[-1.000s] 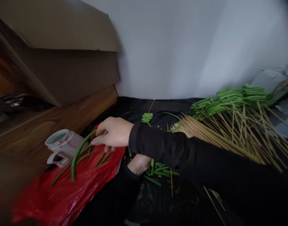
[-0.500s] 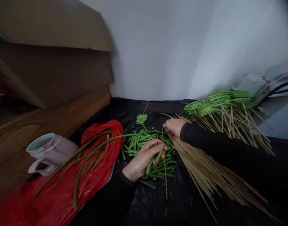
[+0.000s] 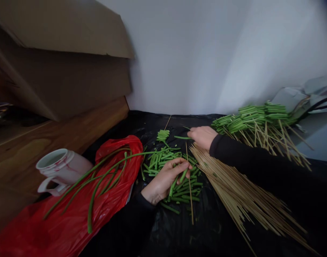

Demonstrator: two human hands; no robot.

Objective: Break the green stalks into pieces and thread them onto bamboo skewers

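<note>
Left hand point(image 3: 163, 181) was curled in the head view, thumb and fingers closed around a thin stick point(image 3: 191, 196) and a couple of green pieces point(image 3: 172, 189); exact grip on the stick partly hidden. Stick stood at its fingertips, long axis running near to far, slight tilt, one end above the fingers, longer end below. Left hand was the nearer one to it.

Right hand point(image 3: 202, 137) was farther off and to the right, fingers closed, seemingly on a green stem point(image 3: 181, 137). Stem stuck out leftward from those fingertips, long axis sideways, so roughly crosswise to the stick. Fingertip contact not clear.

Pile of cut stems point(image 3: 183, 198) lay under and around the left hand. Short row of stems point(image 3: 162, 135) on another stick was beyond it. Bundle of sticks point(image 3: 233, 182) lay just below the right hand, fanning toward the body; stacked skewers point(image 3: 251, 117) with green rows were to that hand's right. Red bag point(image 3: 53, 225) with long stems point(image 3: 91, 210) was left of the left hand, mug point(image 3: 78, 167) beyond that. Black sheet point(image 3: 174, 233) underneath.
</note>
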